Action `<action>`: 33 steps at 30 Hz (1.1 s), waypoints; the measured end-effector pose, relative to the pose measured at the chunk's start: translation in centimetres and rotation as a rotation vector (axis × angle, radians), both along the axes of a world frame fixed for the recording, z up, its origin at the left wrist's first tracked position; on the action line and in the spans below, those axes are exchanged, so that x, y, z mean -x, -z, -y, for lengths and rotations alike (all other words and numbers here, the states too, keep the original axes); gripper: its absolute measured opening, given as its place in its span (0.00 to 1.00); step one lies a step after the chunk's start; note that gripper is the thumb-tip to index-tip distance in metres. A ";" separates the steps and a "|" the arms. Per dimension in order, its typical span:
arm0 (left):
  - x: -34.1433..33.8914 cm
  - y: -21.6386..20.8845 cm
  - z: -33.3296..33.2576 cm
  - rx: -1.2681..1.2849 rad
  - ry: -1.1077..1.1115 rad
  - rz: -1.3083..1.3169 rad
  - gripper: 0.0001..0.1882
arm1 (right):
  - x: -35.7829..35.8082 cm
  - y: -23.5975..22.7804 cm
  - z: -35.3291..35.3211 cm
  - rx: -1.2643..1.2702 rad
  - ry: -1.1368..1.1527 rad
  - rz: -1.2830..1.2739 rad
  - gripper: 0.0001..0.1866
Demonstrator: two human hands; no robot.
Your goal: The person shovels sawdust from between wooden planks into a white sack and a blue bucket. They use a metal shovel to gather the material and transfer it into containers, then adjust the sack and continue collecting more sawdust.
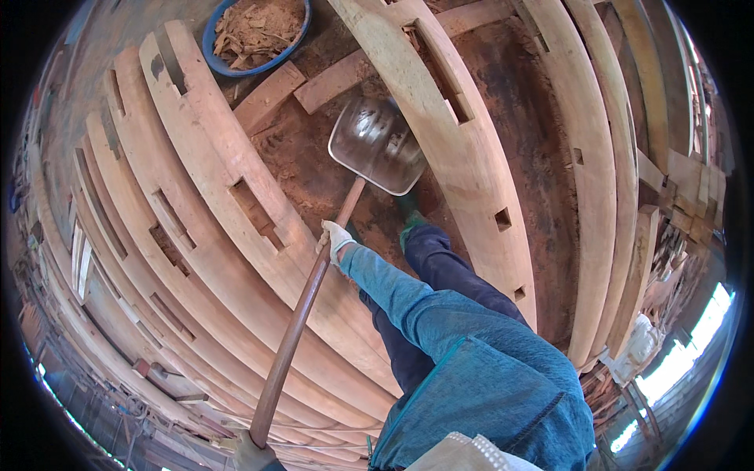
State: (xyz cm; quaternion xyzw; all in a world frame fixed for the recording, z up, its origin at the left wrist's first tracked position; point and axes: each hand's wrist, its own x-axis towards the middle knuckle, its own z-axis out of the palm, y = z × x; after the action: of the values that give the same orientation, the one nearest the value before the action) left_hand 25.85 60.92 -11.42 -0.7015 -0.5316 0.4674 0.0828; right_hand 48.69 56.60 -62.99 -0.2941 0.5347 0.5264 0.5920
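Note:
A shovel with a broad, shiny metal blade (375,147) and a long wooden shaft (300,318) slants from the lower left up to the middle. My right hand (336,239), in a white work glove, grips the shaft partway down toward the blade. At the shaft's upper end, low in the view, my left hand (253,454) is wrapped round it, partly cut off by the dark rim. The blade lies over reddish-brown sawdust (294,161) on the ground between two large wooden beams. Whether it touches the ground I cannot tell.
Long, pale beams (212,165) with cut mortises lie side by side at left. Another mortised beam (463,169) runs close right of the blade. A blue tub (207,49) of wood chips stands beyond, near short timber blocks (271,96). More timbers (593,180) lie at right.

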 end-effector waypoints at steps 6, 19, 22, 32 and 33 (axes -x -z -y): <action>-0.9 6.0 -3.5 0.022 0.069 -0.026 0.19 | -4.8 3.1 0.1 0.001 0.058 0.173 0.21; 16.5 -1.9 -7.4 0.094 -0.211 0.033 0.19 | 12.5 -1.4 -5.8 0.367 -0.258 0.126 0.12; 15.2 -2.6 -10.1 0.061 -0.170 -0.113 0.18 | 13.4 -0.2 -7.9 0.239 -0.198 0.098 0.13; 2.7 8.1 -21.8 0.122 0.156 0.039 0.13 | -2.4 8.2 -10.2 0.146 0.038 0.122 0.14; 2.7 8.8 -21.9 0.129 0.167 0.048 0.14 | -2.5 8.9 -10.2 0.165 0.043 0.138 0.14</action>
State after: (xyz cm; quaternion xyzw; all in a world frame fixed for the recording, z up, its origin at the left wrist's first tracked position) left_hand 23.17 82.84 -20.19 -0.7583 -0.4420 0.4751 0.0632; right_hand 51.20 66.82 -71.86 -0.3657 0.5405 0.4464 0.6123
